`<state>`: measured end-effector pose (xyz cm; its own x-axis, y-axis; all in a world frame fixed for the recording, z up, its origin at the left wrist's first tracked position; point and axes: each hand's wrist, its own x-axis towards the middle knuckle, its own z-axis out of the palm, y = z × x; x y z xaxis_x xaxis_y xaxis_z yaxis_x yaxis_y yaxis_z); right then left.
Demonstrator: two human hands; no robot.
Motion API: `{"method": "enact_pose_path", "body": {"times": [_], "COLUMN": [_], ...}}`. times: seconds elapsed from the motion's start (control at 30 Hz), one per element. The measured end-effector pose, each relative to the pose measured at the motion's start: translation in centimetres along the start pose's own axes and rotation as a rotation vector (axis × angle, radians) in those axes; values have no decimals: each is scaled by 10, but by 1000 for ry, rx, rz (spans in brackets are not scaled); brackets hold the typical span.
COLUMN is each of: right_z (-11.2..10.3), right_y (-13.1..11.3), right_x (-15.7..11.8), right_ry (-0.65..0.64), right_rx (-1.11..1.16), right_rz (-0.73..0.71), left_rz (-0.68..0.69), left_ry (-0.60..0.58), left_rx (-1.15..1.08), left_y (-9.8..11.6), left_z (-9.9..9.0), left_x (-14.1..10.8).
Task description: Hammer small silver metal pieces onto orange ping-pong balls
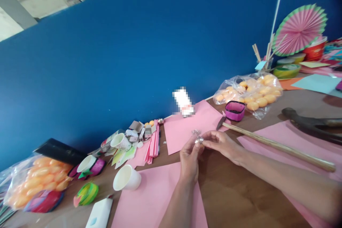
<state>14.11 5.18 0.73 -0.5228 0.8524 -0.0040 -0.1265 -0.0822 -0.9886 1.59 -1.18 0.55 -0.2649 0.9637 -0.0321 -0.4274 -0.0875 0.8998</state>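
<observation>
My left hand (190, 160) and my right hand (223, 145) meet over the middle of the table. Between their fingertips is a small shiny silver ball (199, 140), perhaps foil-covered; blur hides the detail. Both hands are closed in a pinch on it. Just beyond the left fingertips shows another crinkled silver bit (196, 132); I cannot tell whether it is joined to the ball. Behind the hands lies a pink paper sheet (176, 133). A second pink sheet (152, 196) lies beneath my left forearm, with a white paper cup (127, 178) at its edge.
A hammer with a long wooden handle (278, 146) lies at right, near a dark curved tool (301, 119). Bags of orange plastic eggs (262, 94) stand on both sides. A magenta box (234, 111), small cartons (139, 128) and a pink paper fan (300, 30) sit along the blue wall.
</observation>
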Motion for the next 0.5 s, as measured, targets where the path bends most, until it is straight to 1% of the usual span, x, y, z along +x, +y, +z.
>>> {"method": "enact_pose_path", "body": {"times": [0.1, 0.23, 0.4, 0.5], "right_z": [0, 2, 4, 4], "right_y": [1, 5, 7, 6], "right_x": [0, 1, 1, -2], "right_ry": [-25, -48, -22, -18], "right_rx": [10, -47, -222, -290], "right_rz": [-26, -123, -216, -266], "left_rz": [-24, -40, -29, -29], "left_ry": [-3, -37, -33, -37], "left_rx": [-58, -113, -60, -40], "left_y": [2, 6, 8, 8], "left_z": [-1, 1, 5, 4], "left_x": [0, -2, -4, -4]}}
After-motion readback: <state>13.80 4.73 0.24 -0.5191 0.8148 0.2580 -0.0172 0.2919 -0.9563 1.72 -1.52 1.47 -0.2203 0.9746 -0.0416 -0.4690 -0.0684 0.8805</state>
